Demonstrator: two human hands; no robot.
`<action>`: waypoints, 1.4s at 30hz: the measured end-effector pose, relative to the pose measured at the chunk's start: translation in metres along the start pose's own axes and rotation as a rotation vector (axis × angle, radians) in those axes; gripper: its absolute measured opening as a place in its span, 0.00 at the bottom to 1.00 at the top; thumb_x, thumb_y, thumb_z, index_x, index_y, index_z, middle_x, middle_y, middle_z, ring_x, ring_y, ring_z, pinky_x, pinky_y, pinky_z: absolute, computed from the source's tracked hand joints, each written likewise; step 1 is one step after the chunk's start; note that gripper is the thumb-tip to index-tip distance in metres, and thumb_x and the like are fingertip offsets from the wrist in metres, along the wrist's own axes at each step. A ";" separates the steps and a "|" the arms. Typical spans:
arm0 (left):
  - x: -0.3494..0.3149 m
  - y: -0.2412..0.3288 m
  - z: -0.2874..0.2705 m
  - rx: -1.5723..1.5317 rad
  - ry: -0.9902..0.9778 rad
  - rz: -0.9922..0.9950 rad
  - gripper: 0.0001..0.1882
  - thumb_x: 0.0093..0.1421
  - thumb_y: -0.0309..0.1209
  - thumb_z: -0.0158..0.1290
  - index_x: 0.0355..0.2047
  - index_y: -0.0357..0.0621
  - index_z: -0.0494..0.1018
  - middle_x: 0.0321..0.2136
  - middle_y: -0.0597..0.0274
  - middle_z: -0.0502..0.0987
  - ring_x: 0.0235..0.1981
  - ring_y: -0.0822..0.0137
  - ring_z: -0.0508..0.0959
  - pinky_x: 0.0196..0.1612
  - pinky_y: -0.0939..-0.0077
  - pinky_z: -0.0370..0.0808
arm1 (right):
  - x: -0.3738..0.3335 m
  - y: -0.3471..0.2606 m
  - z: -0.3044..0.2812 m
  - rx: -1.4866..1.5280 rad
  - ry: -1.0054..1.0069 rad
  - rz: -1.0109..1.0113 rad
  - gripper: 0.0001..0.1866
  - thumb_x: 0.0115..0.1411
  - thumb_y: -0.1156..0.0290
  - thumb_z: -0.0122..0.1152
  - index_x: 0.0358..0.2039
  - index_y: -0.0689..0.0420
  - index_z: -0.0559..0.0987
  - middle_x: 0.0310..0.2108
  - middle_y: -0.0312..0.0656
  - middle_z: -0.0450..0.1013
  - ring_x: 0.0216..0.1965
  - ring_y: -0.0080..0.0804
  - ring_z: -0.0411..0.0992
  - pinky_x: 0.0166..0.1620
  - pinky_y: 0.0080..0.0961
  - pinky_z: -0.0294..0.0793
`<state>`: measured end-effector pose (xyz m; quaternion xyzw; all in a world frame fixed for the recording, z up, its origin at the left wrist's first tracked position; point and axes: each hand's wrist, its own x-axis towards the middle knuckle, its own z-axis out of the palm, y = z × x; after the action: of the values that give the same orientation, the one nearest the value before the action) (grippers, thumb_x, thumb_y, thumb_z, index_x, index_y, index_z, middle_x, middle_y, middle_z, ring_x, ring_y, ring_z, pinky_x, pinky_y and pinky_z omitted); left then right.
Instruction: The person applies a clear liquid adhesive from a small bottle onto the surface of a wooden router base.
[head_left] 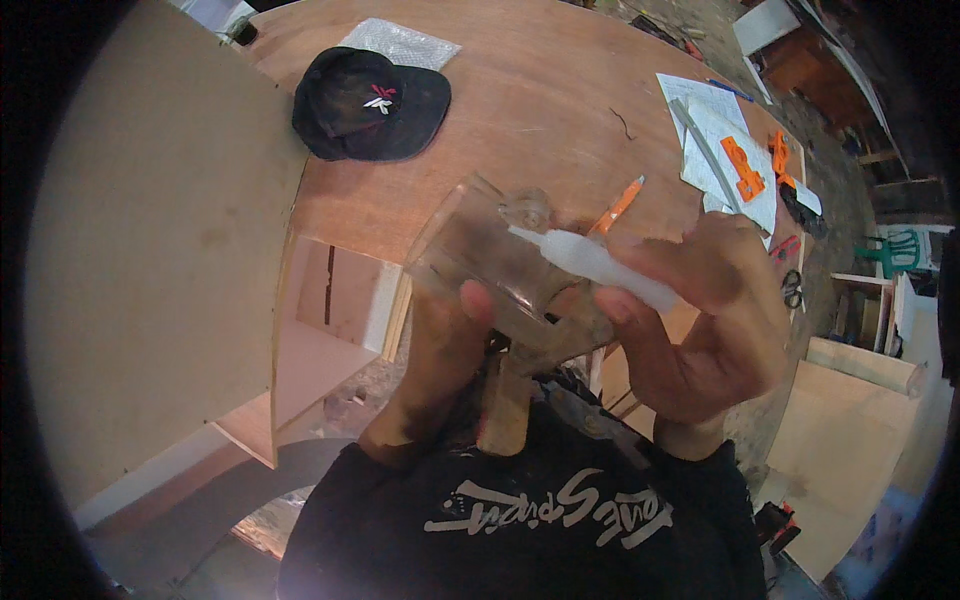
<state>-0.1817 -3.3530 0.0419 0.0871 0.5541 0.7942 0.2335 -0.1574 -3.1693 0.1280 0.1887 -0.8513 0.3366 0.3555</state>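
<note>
A clear, box-like plastic piece (pixel 465 235) is held up in front of me, gripped from below by my left hand (pixel 440 345), whose thumb presses its near side. Under it a wooden handle-like part (pixel 505 405) sticks down toward my shirt; whether the two are joined is hidden. Between thumb and fingers of my right hand (pixel 715 320) is a white squeeze bottle (pixel 592 258). Its narrow nozzle points left, and the tip is at the clear piece, close to a rounded clear knob (pixel 527 208). I cannot tell whether they touch.
On the wooden tabletop (pixel 540 110) lie a black cap (pixel 370 105), bubble wrap (pixel 400 43), an orange pen-like tool (pixel 620 205), papers (pixel 700 160) and orange plastic pieces (pixel 742 168). Scissors (pixel 792 290) are at the right edge. A large board (pixel 170 240) stands at left.
</note>
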 end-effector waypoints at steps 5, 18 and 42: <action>0.007 0.009 0.007 -0.086 0.034 0.022 0.58 0.47 0.74 0.46 0.64 0.39 0.52 0.58 0.47 0.64 0.59 0.53 0.67 0.60 0.58 0.67 | -0.013 0.003 -0.007 0.053 0.029 0.101 0.15 0.48 0.69 0.73 0.34 0.64 0.79 0.27 0.42 0.74 0.28 0.32 0.68 0.34 0.25 0.66; 0.012 0.006 -0.003 -0.257 0.025 -0.040 0.59 0.39 0.73 0.55 0.62 0.45 0.53 0.58 0.51 0.64 0.60 0.49 0.65 0.60 0.52 0.67 | -0.121 0.054 0.001 0.105 0.519 0.898 0.14 0.60 0.69 0.61 0.42 0.65 0.76 0.37 0.41 0.73 0.38 0.27 0.70 0.43 0.24 0.69; 0.013 -0.008 -0.005 -0.408 -0.060 0.020 0.52 0.47 0.61 0.61 0.60 0.36 0.55 0.55 0.46 0.66 0.57 0.54 0.70 0.60 0.56 0.67 | -0.254 0.137 -0.011 -0.065 0.645 1.118 0.16 0.65 0.63 0.57 0.44 0.63 0.73 0.35 0.37 0.72 0.33 0.19 0.68 0.35 0.18 0.68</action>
<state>-0.1926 -3.3494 0.0308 0.0672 0.3735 0.8894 0.2550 -0.0573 -3.0450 -0.1124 -0.4047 -0.6813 0.4850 0.3699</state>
